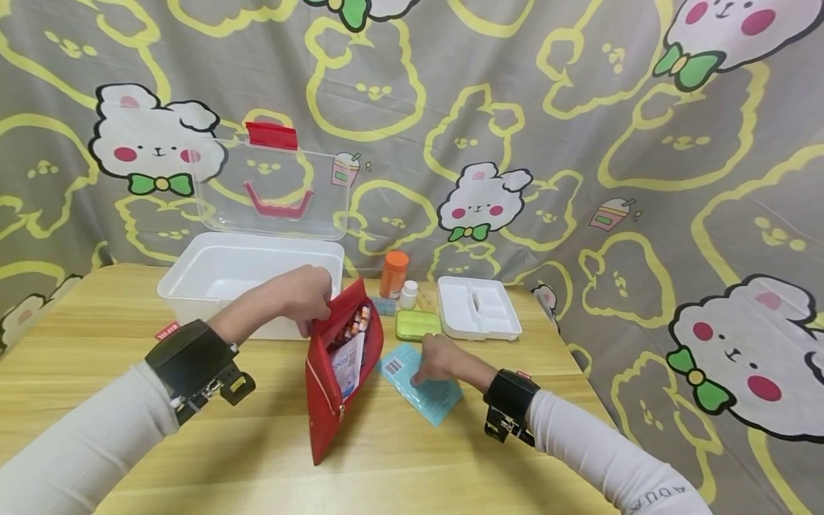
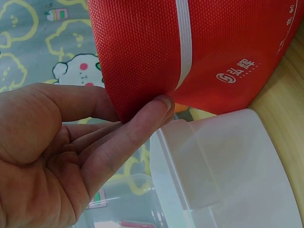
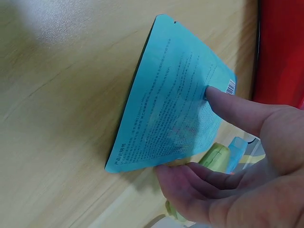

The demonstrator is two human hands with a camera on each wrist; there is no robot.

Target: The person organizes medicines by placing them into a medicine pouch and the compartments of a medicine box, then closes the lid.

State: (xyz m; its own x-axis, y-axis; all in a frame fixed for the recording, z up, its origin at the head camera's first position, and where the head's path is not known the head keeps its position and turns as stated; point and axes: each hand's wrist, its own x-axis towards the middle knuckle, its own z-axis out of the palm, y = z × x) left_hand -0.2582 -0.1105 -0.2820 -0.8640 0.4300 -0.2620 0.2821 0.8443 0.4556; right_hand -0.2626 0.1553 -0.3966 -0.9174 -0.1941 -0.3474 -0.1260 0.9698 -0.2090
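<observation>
Looking busy on the wood-grain tabletop point(image 1: 244, 458), with an open white box point(image 1: 199, 309), orange bottle point(image 1: 394, 276), small white bottle point(image 1: 408, 295), blue case point(image 1: 384, 307), green case point(image 1: 417, 326) and divided white tray point(image 1: 497, 309)!

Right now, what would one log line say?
left hand: pinches red pouch | right hand: pinches blue packet | white box: lid open

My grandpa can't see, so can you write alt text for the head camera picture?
A person's left hand holds an open red pouch, while the right hand grips a blue packet at a wooden table. Farther back are a white box, an orange bottle and a divided white tray.
</observation>
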